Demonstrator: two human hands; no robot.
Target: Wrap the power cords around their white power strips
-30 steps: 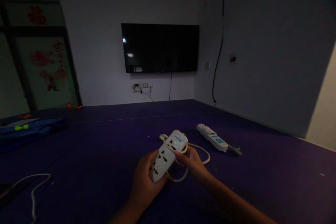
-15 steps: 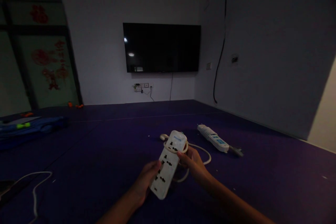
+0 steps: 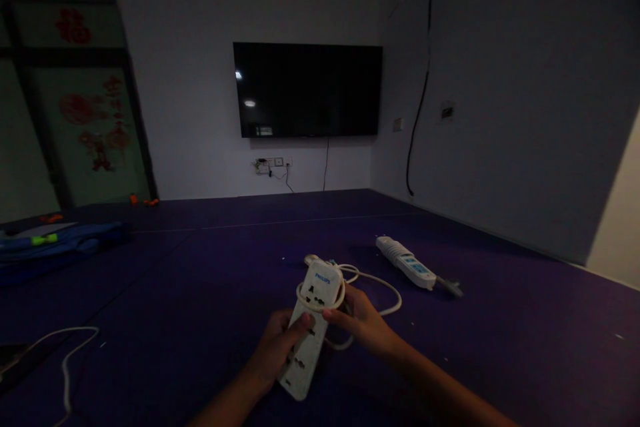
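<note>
A white Philips power strip (image 3: 311, 340) is held at a slant above the purple floor. My left hand (image 3: 277, 345) grips its left side, thumb across the sockets. White cord (image 3: 320, 310) loops once around the strip near its labelled end. My right hand (image 3: 367, 320) is closed on this cord at the strip's right edge; its other fingers are hidden behind. More of the cord (image 3: 390, 287) lies on the floor beyond, with its pale end (image 3: 313, 259) just behind the strip.
A second white power strip (image 3: 407, 263), its cord wound around it, lies to the right. Folded blue cloth (image 3: 85, 240) rests at the left, and a white cable (image 3: 66, 367) nearer me. A television (image 3: 307, 90) hangs on the far wall, and a dark cable (image 3: 419, 113) down the right wall.
Both hands have brought the power strip a little left and closer to me. The loop sits around it, and more cord shows behind its top end.
</note>
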